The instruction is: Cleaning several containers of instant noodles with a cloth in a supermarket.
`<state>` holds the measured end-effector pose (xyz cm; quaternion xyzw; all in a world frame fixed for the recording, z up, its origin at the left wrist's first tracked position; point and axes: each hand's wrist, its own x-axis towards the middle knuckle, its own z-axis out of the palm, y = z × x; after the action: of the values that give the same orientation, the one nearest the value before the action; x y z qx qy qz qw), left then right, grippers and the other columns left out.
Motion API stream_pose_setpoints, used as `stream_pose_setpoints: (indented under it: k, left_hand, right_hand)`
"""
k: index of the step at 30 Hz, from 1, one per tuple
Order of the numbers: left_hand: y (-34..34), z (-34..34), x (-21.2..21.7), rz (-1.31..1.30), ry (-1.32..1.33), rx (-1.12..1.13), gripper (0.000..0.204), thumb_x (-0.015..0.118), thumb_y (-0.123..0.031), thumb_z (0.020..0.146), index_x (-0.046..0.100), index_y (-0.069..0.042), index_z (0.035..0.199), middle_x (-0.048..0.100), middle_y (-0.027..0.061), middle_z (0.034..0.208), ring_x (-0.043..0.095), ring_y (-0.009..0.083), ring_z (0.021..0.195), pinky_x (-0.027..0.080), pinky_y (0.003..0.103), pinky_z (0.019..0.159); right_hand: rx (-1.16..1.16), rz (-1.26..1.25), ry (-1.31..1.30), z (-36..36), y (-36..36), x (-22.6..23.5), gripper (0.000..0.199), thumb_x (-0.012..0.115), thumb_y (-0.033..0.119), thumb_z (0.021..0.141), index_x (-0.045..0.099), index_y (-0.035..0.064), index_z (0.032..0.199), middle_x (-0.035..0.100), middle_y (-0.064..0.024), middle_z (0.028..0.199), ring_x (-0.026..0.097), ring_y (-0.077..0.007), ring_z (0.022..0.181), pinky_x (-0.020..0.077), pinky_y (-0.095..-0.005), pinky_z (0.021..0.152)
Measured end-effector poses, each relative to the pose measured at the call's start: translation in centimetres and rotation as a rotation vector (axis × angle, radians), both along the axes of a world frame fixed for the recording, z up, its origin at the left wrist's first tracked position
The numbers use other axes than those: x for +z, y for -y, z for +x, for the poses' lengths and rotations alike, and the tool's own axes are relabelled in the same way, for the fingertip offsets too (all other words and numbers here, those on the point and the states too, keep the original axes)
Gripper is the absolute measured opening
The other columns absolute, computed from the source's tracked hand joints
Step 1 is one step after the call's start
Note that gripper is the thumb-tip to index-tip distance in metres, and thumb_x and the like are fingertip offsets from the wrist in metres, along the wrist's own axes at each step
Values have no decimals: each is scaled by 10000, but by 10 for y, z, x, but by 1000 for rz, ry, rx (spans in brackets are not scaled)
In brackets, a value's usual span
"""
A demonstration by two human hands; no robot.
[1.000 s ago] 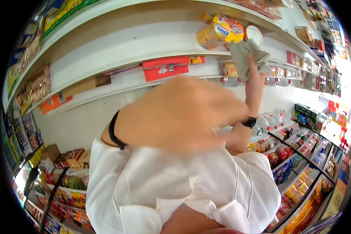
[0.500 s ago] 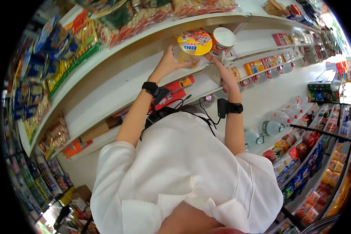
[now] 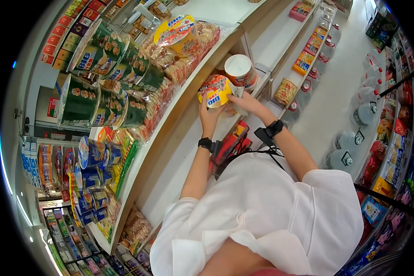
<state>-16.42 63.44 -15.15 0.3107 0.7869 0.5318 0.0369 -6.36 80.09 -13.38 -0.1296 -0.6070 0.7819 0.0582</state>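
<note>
My left hand [image 3: 209,114] is closed round the near left side of an instant noodle cup [image 3: 215,90] with a yellow and red lid. The cup stays at the shelf, its lid facing up toward me. My right hand [image 3: 247,104] is at the cup's right side, fingers closed on a crumpled whitish cloth [image 3: 237,92] that touches the cup. Part of the cloth is hidden by the hand. Just beyond stands another noodle cup [image 3: 239,66] with a white top and a red-orange side.
Above, an upper shelf [image 3: 170,115] carries green noodle cups [image 3: 98,50], blue packs [image 3: 94,152], bagged biscuits [image 3: 188,69] and a yellow-lidded cup [image 3: 175,31]. Red boxes [image 3: 232,140] lie near my waist. Large water bottles [image 3: 342,157] stand on the floor at right.
The view has swung left and tilted, bringing more of the upper shelf into sight. My left hand still holds the noodle cup, and my right hand has come closer against its side with the cloth.
</note>
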Motion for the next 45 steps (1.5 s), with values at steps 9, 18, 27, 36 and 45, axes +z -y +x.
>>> stream_pose_setpoints:
  k: [9,18,27,36,45]
  left_hand:
    - [31,51,71,86,167,-73,741,881,-137,710,538,-23,1357,537,132,1310,546,221,1225,451,382,1038]
    - [122,86,116,779,630,-230,718,698,-225,910,318,-56,1495,460,106,1430,478,213,1295,387,352,1086]
    - [156,146,100,628,308,249,763,767,-44,790,334,29,1413,490,151,1352,479,210,1257,401,349,1068]
    - [185,166,94,700,601,97,923,840,-157,734,288,27,1449,488,127,1370,534,197,1214,476,334,989]
    - [119,181,136,584,320,144,958,811,-240,777,249,25,1506,430,153,1462,467,265,1322,459,358,1018]
  right_hand:
    - [-195,70,26,23,24,58,470,483,432,1025,546,36,1271,614,-19,1062,564,-92,901,483,-253,764]
    - [13,31,24,62,89,122,633,445,502,1026,436,-4,1407,542,-53,1299,484,-139,1185,368,-272,1038]
    - [-7,-170,-113,73,162,90,655,297,523,1057,380,6,1449,458,-77,1428,421,-161,1300,318,-297,1104]
    - [-47,-456,-84,99,171,110,642,270,508,1064,317,25,1485,452,-87,1441,415,-161,1332,306,-299,1124]
    - [-4,-357,-221,122,91,126,566,364,445,1059,387,32,1446,506,-74,1395,481,-160,1297,371,-301,1088]
